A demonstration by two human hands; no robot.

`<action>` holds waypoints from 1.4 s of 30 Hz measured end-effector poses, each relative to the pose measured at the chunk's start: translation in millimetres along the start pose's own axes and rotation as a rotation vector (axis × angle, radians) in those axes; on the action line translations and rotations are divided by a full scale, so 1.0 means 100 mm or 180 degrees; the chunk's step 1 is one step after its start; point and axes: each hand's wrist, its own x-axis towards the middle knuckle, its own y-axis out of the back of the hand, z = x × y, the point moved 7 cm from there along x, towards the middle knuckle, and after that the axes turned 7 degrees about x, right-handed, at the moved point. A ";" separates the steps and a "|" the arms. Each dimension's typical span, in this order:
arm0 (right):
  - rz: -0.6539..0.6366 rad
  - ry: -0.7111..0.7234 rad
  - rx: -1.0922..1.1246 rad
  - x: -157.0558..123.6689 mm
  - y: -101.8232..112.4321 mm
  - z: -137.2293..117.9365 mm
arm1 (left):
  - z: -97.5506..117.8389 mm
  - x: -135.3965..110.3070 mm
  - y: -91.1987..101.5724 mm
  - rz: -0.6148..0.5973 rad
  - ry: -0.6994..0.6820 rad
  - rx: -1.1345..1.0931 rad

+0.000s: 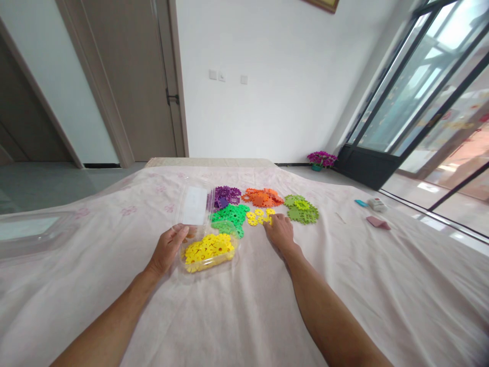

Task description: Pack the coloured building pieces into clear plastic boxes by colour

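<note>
Left hand (167,251) pinches clear box (211,263) — right hand (280,233) (can't tell its grip) at yellow pieces (252,218)

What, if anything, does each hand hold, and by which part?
The left hand holds the clear box by its left edge. The right hand is at loose yellow pieces; grip unclear.

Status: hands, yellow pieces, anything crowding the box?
Left hand holding plastic box, lid open. Right hand at loose yellow pieces. More inside box. Green pile crowds far side.
</note>
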 end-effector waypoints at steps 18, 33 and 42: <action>-0.0048 0.0014 -0.0081 -0.02 -0.02 -0.02 | -0.04 0.01 0.00 0.0009 0.0028 -0.0045; -0.0080 0.0055 0.0244 -0.02 0.00 -0.07 | -0.04 0.00 0.00 0.0007 0.0043 -0.0082; 0.0009 -0.0090 0.0833 0.00 0.01 -0.07 | -0.06 0.00 0.00 0.0005 0.0067 -0.0085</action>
